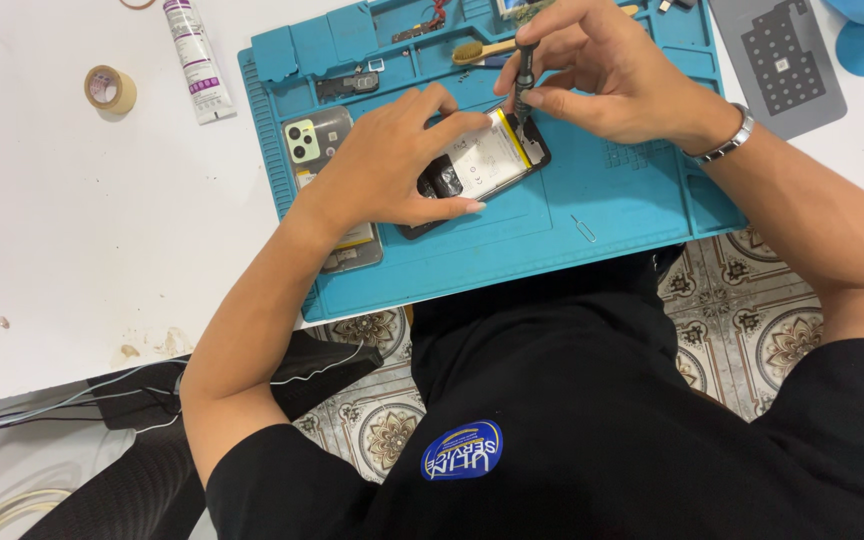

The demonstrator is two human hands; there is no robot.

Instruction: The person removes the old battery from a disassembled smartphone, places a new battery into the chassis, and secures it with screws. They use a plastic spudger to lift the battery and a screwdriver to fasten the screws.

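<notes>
An opened phone (492,160) with its white and yellow battery showing lies on a blue work mat (572,230). My left hand (392,160) rests on the phone's left part and holds it down with thumb and fingers. My right hand (602,70) grips a dark screwdriver (523,75) upright, its tip set on the phone's upper right corner. A metal bracelet (727,140) sits on my right wrist. The phone's grey back cover (324,140) with a pale green camera block lies to the left, partly under my left arm.
A white tube (195,60) and a small tape roll (110,88) lie on the white table at upper left. A brush (482,48), small parts and a metal pin (584,229) are on the mat. A grey pad (787,60) lies at upper right. Patterned floor tiles show below.
</notes>
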